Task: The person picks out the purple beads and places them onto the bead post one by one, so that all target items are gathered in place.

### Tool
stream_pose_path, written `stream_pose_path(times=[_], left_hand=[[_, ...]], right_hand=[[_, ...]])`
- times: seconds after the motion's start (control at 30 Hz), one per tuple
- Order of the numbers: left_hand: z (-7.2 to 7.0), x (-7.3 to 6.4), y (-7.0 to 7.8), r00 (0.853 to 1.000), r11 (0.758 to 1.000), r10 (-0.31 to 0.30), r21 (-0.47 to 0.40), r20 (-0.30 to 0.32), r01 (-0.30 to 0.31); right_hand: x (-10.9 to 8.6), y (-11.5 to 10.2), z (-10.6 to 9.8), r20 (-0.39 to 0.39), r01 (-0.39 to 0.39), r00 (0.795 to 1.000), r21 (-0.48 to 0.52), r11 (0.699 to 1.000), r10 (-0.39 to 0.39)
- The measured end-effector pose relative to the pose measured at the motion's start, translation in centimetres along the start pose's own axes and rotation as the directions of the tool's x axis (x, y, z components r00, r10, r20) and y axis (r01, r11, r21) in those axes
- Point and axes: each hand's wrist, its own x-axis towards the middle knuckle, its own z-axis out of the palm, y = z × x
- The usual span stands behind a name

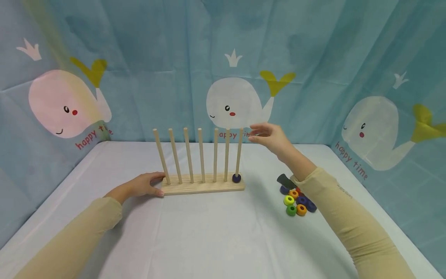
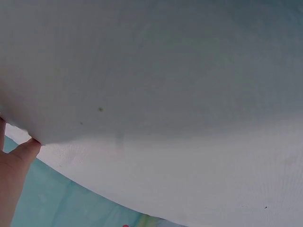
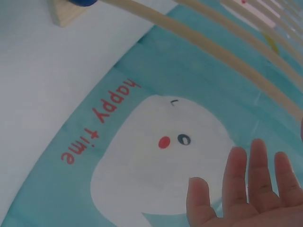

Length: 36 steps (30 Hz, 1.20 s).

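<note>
A wooden peg rack [image 1: 203, 187] with several upright pegs stands on the white table. One dark blue bead [image 1: 236, 178] sits at the foot of its rightmost peg. My left hand [image 1: 143, 185] holds the left end of the rack's base, thumb at the front and fingers at the back. Beside the top of the rightmost peg is my right hand [image 1: 270, 138], its fingers loosely bent and nothing seen between them. In the right wrist view the fingers [image 3: 258, 175] of that hand spread near the pegs.
Right of the rack lies a cluster of ring beads in dark blue, orange, yellow-green [image 1: 289, 200], green [image 1: 291, 210] and red. A dark grey cone-shaped piece [image 1: 285, 181] is by them, partly behind my right sleeve. Blue curtains with whale prints [image 1: 233, 102] surround the table.
</note>
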Motion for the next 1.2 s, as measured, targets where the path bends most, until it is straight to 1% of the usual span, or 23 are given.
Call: stream_pose_path(times=[0.27, 0.53, 0.77, 1.0, 1.2], left_hand=[[0.0, -0.1, -0.1, 1.0, 1.0, -0.002, -0.013, -0.001, 0.002], [0.1, -0.4, -0.3, 1.0, 1.0, 0.01, 0.01, -0.016, -0.01], [0.1, -0.1, -0.1, 1.0, 1.0, 0.017, -0.005, -0.013, -0.017], [0.2, 0.1, -0.1, 1.0, 1.0, 0.012, -0.013, -0.009, -0.012], [0.2, 0.0, -0.2, 1.0, 1.0, 0.007, -0.015, -0.007, -0.007]], right_hand=[[-0.9, 0.8, -1.3, -0.015, -0.02, 1.0, -0.01, 1.0, 0.02], [-1.9, 1.9, -2.9, -0.019, -0.042, 0.999, -0.054, 0.998, 0.041], [-3.2, 3.0, -4.7, -0.034, -0.07, 0.997, -0.079, 0.994, 0.068], [-4.2, 4.2, -5.9, -0.041, -0.079, 0.996, -0.084, 0.993, 0.076], [-4.8, 5.2, -7.0, -0.062, -0.075, 0.996, -0.084, 0.994, 0.07]])
